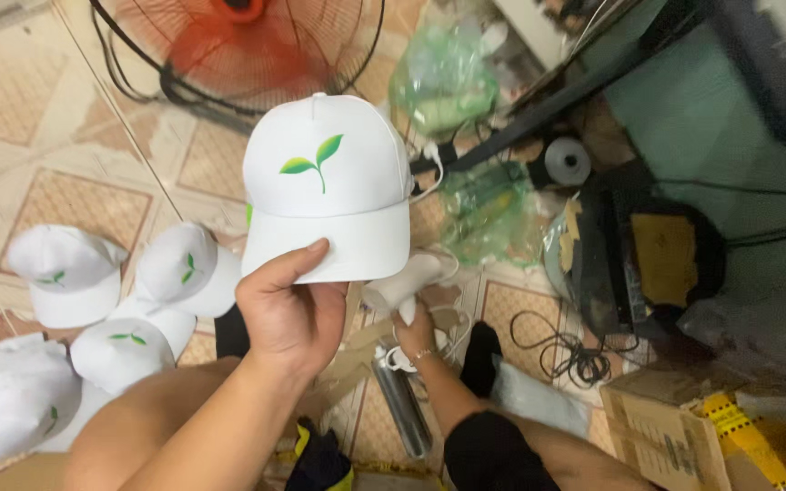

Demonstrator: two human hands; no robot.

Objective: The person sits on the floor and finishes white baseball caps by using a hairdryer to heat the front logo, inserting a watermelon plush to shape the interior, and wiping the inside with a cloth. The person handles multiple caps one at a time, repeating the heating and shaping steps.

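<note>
White cap held up by its brim over a cluttered tiled floor.

The left hand (pixel 291 309) pinches the white cap (pixel 327 186) by the brim alone, so I judge it could tip or slip onto the dusty floor. Left of the cap, a heap of finished caps (pixel 93 318) lies loose and could scuff. Below the cap, the right hand (pixel 416 323) grips a white handheld tool (pixel 407 282); its cord might snag. Right of the cap, a torn cardboard box (pixel 675 436) holds yellow pieces (pixel 743 432), and clear bags (pixel 488 214) hold greenish items.
</note>
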